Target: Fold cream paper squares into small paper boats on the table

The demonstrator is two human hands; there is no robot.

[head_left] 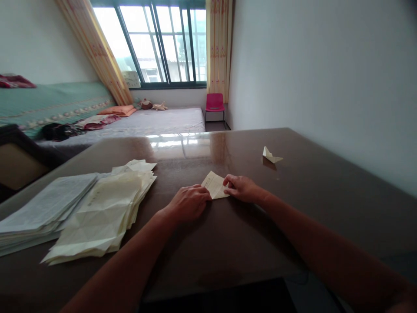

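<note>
Dark table (325,187) carries a stack of loose sheets (97,213) at left. Left hand (189,202), fingers curled, bears on the folded paper sheet (214,184) at table centre. Right hand (243,188) pinches its right edge. Paper boat (271,155) lies well apart.

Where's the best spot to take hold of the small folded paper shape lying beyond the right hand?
On the small folded paper shape, pinch the raised peak at its left end, coming down from above, probably with the right hand, which is nearest. The peak stands up off the table. The pointed right end lies flat against it and offers little edge to catch.
</note>
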